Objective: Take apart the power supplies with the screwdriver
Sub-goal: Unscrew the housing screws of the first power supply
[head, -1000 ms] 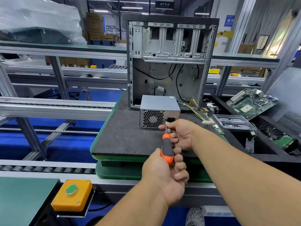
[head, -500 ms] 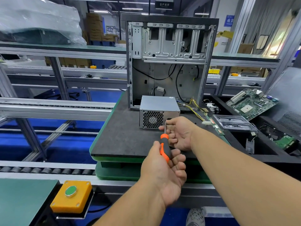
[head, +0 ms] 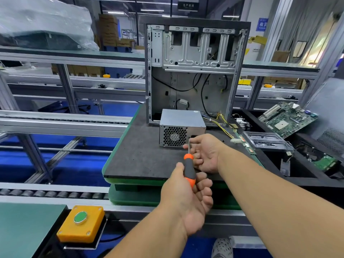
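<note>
While my left hand [head: 188, 200] is curling its fingers around the orange-and-black handle of the screwdriver [head: 189, 169], my right hand [head: 205, 154] is pinching the thin metal shaft near its tip, fingers curled. Both hands are hovering over the near edge of the dark work mat [head: 141, 157]. Just beyond them, the grey power supply [head: 181, 125] is sitting on the mat, its honeycomb fan grille facing me. Behind it, an open computer case [head: 193, 71] is standing upright. A yellow box with a green button [head: 81, 223] is sitting at lower left, and circuit boards [head: 286, 119] are lying at right.
</note>
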A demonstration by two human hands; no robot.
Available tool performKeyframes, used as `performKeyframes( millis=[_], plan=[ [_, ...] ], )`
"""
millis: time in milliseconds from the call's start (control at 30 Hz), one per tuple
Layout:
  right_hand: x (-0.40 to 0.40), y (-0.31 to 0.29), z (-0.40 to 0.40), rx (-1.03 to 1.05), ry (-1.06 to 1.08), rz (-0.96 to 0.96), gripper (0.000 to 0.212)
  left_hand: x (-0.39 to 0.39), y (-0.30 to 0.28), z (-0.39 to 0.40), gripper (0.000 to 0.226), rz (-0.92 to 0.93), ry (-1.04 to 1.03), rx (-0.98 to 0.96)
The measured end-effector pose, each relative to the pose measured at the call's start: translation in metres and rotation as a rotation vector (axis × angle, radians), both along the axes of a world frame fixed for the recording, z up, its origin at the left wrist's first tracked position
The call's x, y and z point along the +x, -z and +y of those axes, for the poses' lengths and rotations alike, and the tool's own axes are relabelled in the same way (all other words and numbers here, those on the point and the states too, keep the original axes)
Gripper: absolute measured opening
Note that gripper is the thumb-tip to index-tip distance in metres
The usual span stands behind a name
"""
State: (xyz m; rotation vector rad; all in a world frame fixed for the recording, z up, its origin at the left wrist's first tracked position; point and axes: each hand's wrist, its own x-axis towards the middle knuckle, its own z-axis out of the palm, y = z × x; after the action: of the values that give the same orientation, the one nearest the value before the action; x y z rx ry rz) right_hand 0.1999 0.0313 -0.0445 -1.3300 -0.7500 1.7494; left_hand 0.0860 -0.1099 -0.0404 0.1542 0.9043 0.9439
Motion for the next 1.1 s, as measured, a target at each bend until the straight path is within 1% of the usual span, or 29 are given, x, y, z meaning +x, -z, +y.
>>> performKeyframes(
  millis=[67, 133, 233, 333, 400, 467, 567, 633, 667, 767, 867, 933, 967, 1100],
  plan=[
    [0.006, 0.000, 0.000, -0.005, -0.033, 0.026, 0.026, -0.002, 0.001, 0.000, 0.078, -0.052, 0.045, 0.003],
    [0.007, 0.001, -0.001, -0.007, -0.030, 0.033, 0.026, -0.002, 0.004, -0.002, 0.080, -0.050, 0.068, 0.011],
    [0.002, 0.002, 0.001, 0.000, 0.019, -0.022, 0.029, 0.002, 0.005, -0.005, 0.068, 0.023, 0.011, 0.001],
    [-0.005, 0.003, 0.000, 0.005, 0.080, -0.078, 0.032, 0.006, 0.005, -0.004, 0.046, 0.124, -0.077, 0.022],
    [-0.006, 0.003, 0.000, 0.010, 0.098, -0.080, 0.033, 0.006, 0.003, -0.003, 0.041, 0.116, -0.075, 0.008],
    [-0.003, 0.001, 0.000, -0.011, 0.054, -0.051, 0.032, 0.003, 0.000, -0.004, 0.053, 0.041, -0.020, -0.038],
    [0.006, -0.001, 0.000, -0.018, -0.060, -0.015, 0.023, -0.001, -0.002, -0.002, 0.075, -0.051, 0.036, -0.050],
    [0.009, 0.001, 0.001, -0.010, -0.071, 0.004, 0.025, -0.002, -0.001, -0.003, 0.081, -0.075, 0.070, -0.035],
    [0.008, 0.002, 0.002, -0.009, -0.064, 0.010, 0.025, -0.002, -0.001, -0.004, 0.081, -0.077, 0.077, -0.028],
    [0.004, 0.003, 0.003, -0.006, -0.010, -0.022, 0.028, 0.001, 0.000, -0.006, 0.070, -0.015, 0.038, -0.012],
    [-0.003, 0.003, 0.003, -0.006, 0.035, -0.075, 0.032, 0.006, 0.001, -0.005, 0.048, 0.093, -0.057, 0.023],
    [-0.005, 0.004, 0.003, 0.000, 0.049, -0.090, 0.035, 0.007, 0.000, -0.005, 0.041, 0.114, -0.068, 0.026],
    [-0.005, 0.003, 0.003, 0.005, 0.041, -0.082, 0.035, 0.006, -0.001, -0.004, 0.044, 0.107, -0.049, 0.015],
    [0.004, 0.000, 0.000, -0.002, -0.051, -0.019, 0.027, -0.002, -0.004, -0.003, 0.079, -0.003, 0.088, -0.010]
  ],
)
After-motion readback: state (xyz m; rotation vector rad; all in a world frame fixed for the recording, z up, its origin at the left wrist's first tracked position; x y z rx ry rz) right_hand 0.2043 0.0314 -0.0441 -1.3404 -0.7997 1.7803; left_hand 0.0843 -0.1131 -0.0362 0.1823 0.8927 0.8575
